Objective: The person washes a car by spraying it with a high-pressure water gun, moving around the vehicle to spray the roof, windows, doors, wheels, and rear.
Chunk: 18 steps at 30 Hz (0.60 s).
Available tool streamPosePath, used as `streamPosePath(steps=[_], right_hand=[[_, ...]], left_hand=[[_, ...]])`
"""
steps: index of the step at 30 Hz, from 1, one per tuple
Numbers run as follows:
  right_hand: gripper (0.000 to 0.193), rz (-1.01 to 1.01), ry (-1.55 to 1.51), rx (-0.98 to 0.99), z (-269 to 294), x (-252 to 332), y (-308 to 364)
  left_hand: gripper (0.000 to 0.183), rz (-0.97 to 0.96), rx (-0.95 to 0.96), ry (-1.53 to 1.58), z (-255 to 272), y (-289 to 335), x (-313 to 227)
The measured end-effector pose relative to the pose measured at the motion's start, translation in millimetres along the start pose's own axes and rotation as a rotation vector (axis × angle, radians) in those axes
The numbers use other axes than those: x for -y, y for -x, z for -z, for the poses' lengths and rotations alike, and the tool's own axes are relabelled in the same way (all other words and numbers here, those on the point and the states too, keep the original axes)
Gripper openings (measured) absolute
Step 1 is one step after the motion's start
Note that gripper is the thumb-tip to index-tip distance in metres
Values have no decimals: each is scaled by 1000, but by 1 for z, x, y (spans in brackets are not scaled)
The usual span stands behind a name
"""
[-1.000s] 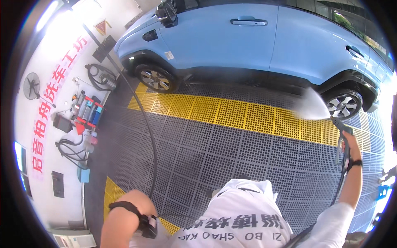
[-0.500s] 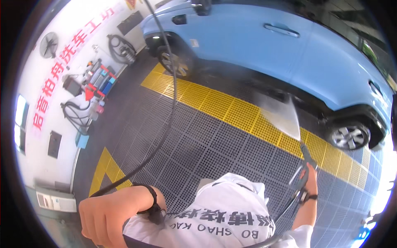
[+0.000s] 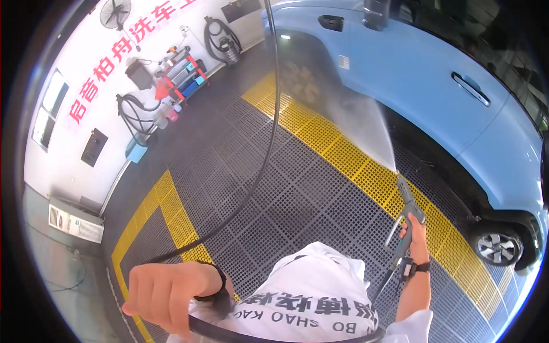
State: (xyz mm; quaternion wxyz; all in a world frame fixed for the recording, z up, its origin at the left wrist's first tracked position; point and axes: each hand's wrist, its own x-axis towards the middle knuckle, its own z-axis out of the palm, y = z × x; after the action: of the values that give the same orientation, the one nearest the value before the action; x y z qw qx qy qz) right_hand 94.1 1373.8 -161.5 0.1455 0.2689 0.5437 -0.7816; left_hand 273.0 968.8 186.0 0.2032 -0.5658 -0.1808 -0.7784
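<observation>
A grey pressure washer spray gun (image 3: 407, 197) is gripped in my right hand (image 3: 416, 230), its nozzle pointing forward and slightly left. White water spray (image 3: 366, 128) fans from the nozzle toward the front wheel (image 3: 303, 83) of a light blue car (image 3: 423, 74), veiling that wheel in mist. My left hand (image 3: 168, 294) is closed around a black hose (image 3: 264, 163) at the lower left. From this hand the hose loops across my body toward the gun; its other side rises out of the top of the view. The gun's trigger is mostly behind my fingers.
Grey floor grating (image 3: 274, 200) has a yellow strip (image 3: 337, 154) beside the car. Along the left wall stand a red tool cart (image 3: 180, 77) with bottles, coiled black hoses (image 3: 130, 114) and a white wall unit (image 3: 74, 223). The car's rear wheel (image 3: 496, 247) is at the right.
The spray has shifted from the car's lower sill to its front wheel. My right hand and the gun have swung left, and the view has turned, placing the car farther right.
</observation>
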Motion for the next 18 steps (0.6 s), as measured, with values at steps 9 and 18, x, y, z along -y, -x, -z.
streamPosePath(steps=[9,18], right_hand=[[28,-59,289,-20,-100,8,-48],[32,7,348,-98,-30,34,-90]], left_hand=[[39,-26,-46,-53,41,-7,-67],[27,-70,-122,-29,44,6,-29]])
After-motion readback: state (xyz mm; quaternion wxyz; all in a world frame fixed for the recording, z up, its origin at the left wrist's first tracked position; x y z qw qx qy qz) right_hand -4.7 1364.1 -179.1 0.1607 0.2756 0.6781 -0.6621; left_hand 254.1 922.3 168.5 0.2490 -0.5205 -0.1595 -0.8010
